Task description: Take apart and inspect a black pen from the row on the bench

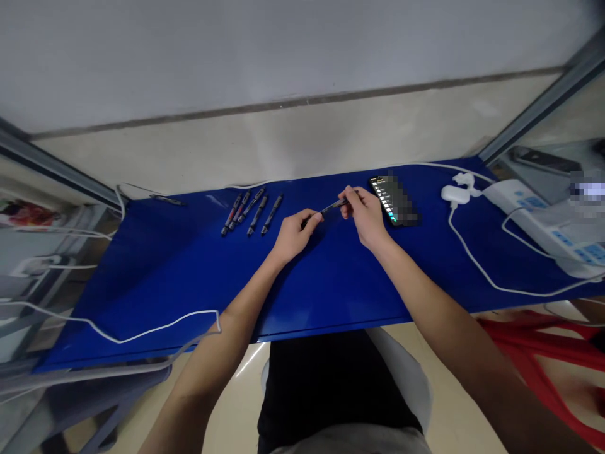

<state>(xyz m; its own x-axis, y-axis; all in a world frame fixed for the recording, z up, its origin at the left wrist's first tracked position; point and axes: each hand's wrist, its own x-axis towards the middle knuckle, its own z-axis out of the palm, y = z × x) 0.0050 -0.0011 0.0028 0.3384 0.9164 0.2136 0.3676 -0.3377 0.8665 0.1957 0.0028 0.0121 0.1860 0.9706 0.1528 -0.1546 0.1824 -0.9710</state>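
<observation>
Over the blue tabletop (pixel 189 277), my left hand (pixel 295 236) and my right hand (pixel 365 217) meet around a slim dark pen (pixel 334 205). The fingertips of both hands pinch it, the left at its near end and the right further along. Several similar dark pens (pixel 251 213) lie side by side just left of my left hand, and a lone one (pixel 167 200) lies by the far left edge. To the right of my right hand, a smartphone (pixel 393 200) lies with its screen lit, partly blurred.
A white earbud case (pixel 455 194) and white cables (pixel 491 277) lie on the right of the table. A white device with blue markings (pixel 543 224) sits at the right end. Below the table's front edge are my dark-clad lap (pixel 331 391) and a red plastic stool (pixel 534 347).
</observation>
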